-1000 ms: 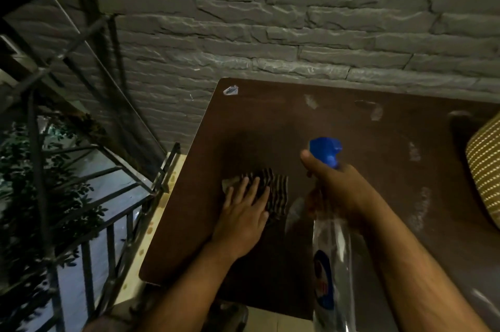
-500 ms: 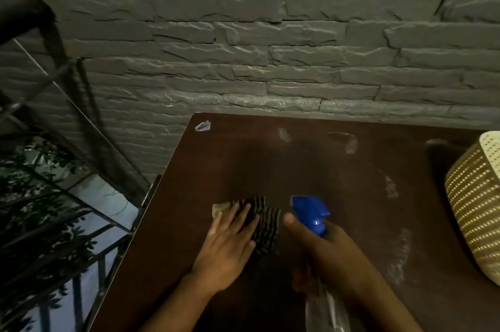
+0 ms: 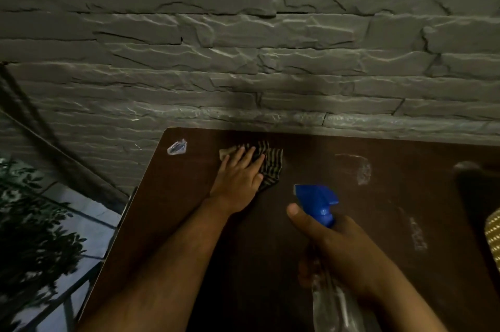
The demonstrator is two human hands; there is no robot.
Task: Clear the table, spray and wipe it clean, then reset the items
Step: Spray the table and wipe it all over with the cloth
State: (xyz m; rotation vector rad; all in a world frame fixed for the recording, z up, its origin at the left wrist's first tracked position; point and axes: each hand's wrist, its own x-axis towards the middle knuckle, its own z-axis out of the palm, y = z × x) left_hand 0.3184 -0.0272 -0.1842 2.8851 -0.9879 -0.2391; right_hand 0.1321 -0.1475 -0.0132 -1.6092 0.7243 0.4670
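My left hand [image 3: 238, 177] lies flat on a striped cloth [image 3: 270, 166], fingers straight and spread, pressing it against the dark brown table [image 3: 392, 223] near the table's far edge, close to the grey stone wall [image 3: 243, 47]. A pale corner of the cloth shows just beyond my fingertips; the striped part bunches out to the right of my palm.

My right hand [image 3: 341, 250] is curled round the neck of a spray bottle [image 3: 319, 203], which it holds above the table, nearer to me and to the right of the cloth. The blue trigger head points away from me toward the left; my thumb rests beside it. The clear body of the bottle runs down below my wrist toward the bottom edge of the view, tilted rather than upright.

A small crumpled clear wrapper [image 3: 177, 147] lies on the far left corner of the table, well apart from the cloth. Pale smeared marks [image 3: 362, 169] show on the tabletop to the right of the cloth, and a second patch further right and nearer to me. The rim of a perforated yellow basket [image 3: 493, 234] enters at the right edge. Leaves of a plant [image 3: 32, 223] show beyond the table's left edge.
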